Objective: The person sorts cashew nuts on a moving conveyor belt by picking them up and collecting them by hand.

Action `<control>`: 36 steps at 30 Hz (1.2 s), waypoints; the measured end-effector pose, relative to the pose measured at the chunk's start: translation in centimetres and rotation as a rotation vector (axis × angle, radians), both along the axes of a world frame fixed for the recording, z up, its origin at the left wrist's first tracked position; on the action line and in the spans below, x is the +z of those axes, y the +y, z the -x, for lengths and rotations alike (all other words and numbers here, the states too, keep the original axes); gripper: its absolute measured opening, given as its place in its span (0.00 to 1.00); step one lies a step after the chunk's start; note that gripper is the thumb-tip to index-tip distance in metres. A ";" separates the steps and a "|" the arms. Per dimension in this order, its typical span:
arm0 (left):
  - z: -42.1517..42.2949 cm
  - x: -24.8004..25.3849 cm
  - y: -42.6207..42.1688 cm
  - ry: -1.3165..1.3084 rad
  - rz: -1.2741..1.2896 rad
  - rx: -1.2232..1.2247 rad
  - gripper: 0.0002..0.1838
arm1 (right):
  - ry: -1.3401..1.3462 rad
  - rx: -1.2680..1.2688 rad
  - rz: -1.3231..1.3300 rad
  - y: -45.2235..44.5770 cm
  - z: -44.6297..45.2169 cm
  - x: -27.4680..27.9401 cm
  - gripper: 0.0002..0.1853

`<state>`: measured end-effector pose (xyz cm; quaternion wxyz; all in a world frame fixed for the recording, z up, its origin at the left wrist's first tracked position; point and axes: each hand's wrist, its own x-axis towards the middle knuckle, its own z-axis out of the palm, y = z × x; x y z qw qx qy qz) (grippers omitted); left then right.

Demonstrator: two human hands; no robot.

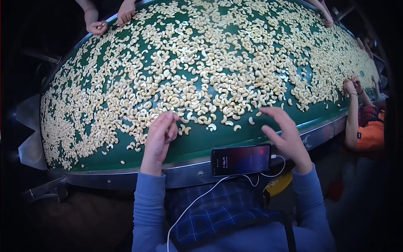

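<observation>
Pale cashew nuts point(218, 59) lie spread over a wide green belt point(193, 145). My left hand point(158, 134) is over the near edge of the nuts, its fingers curled together in a pinch; whatever may be inside is hidden. To the right, my right hand point(287, 136) hovers above the belt's near edge with thumb and forefinger spread and nothing between them. A phone point(240, 161) rests between my forearms at the metal rim, its lit screen showing a red and a green spot. A white cable point(197, 199) is plugged into it.
The metal rim point(184, 175) runs along the near side of the belt. Below it, right of my lap, is a yellow container point(279, 185). Co-workers' hands point(126, 12) reach in at the far left; a person in orange point(371, 135) works at the right.
</observation>
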<state>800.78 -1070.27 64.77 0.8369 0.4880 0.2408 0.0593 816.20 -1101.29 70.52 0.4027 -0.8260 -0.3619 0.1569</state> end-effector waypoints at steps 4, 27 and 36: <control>-4.3 0.5 -4.9 0.018 -0.463 -0.212 0.15 | -0.056 0.074 0.164 2.2 -2.5 -2.2 0.18; -14.1 1.7 -13.9 0.071 -1.351 -0.239 0.05 | 0.030 -0.011 -0.003 -0.6 -11.1 -1.5 0.06; -11.0 2.6 -11.6 0.053 0.197 -0.119 0.05 | -0.144 0.272 -0.081 5.4 -12.9 -3.8 0.05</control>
